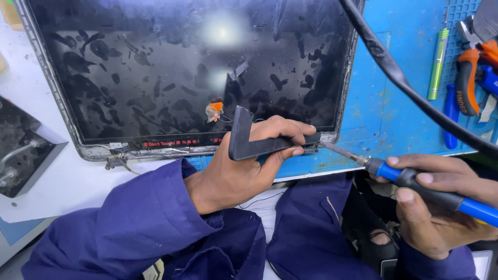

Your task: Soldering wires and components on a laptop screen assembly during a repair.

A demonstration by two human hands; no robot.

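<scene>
Over blue mat (384, 119), left hand (244, 166) gripping black L-bracket (249, 142), right hand (441, 207) clasping soldering iron (415, 179)

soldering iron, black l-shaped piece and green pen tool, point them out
soldering iron (415, 181), head view, on its black and blue handle
black L-shaped piece (241, 136), head view, on its upright arm
green pen tool (438, 65), head view, mid-barrel

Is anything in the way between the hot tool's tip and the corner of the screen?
Nothing visible. The right hand holds the soldering iron, and its metal tip runs straight to the screen panel's lower right corner. The left hand presses a black L-shaped piece just beside that spot, not across it. The black cable passes above.
</scene>
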